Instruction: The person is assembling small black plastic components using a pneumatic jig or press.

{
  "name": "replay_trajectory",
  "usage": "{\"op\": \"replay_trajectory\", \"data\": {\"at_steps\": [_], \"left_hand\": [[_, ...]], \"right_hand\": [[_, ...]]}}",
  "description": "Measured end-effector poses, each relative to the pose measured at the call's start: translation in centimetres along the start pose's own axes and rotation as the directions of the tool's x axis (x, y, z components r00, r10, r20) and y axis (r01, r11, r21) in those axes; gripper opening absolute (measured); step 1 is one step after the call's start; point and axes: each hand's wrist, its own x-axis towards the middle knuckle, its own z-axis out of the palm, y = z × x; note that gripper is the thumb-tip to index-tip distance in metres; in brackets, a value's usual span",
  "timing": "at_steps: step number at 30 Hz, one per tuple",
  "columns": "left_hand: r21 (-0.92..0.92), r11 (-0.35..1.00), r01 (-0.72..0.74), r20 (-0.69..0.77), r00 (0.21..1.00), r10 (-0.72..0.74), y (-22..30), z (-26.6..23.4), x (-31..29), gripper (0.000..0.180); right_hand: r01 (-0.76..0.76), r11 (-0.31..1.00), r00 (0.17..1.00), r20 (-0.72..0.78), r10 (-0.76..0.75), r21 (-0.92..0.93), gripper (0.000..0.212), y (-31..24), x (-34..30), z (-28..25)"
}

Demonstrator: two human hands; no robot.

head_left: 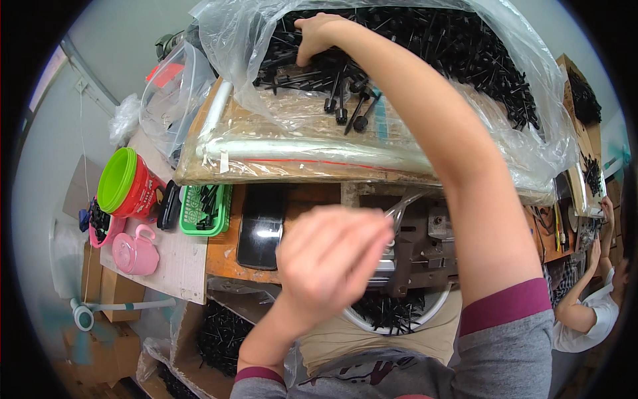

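Observation:
My right hand (316, 36) reaches to the far left part of a heap of black plastic pieces (425, 53), thin stems, some with round knobbed heads. Its thumb and fingers are apart, touching the heap's edge; nothing shows gripped between them. Several of these pieces (341, 110) lie loose at the near side of the heap. Closer to me, my left hand (329, 259) is raised over the bench, curled closed and blurred. Whatever it may hold is hidden. Just beyond it stands a brown metal fixture (425, 249), with a clear tube (402, 206) near my fingers.
Clear plastic sheeting (232, 50) lines the raised tray (299, 166). Left stand a green basket (206, 229) with black pieces, a dark phone-like slab (260, 226), a red bucket (139, 186) and a pink cup (136, 253). A white-rimmed basin (435, 309) is below; a co-worker (591, 306) sits right.

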Motion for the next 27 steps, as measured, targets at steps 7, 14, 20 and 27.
{"op": "replay_trajectory", "data": {"at_steps": [7,14,20,27], "left_hand": [[0.436,0.896,0.083,-0.031,0.997,-0.078,-4.5,2.8,5.2,0.036],[0.215,0.954,0.209,0.232,0.938,-0.258,-4.8,4.9,8.1,0.033],[0.203,0.966,0.160,0.307,0.927,-0.218,-3.7,7.1,9.2,0.034],[0.229,0.965,0.129,0.352,0.913,-0.206,-2.9,7.2,9.5,0.036]], "right_hand": [[0.195,0.976,0.973,0.107,-0.205,0.098,0.099,3.9,-7.6,-2.6],[0.118,0.975,0.955,0.248,-0.163,0.187,0.094,10.2,-14.5,-3.6],[0.110,0.989,0.947,0.291,-0.134,0.096,0.096,13.0,-19.2,-4.5],[0.354,0.922,0.918,-0.247,-0.311,0.156,0.064,17.5,-23.8,-4.5]]}}
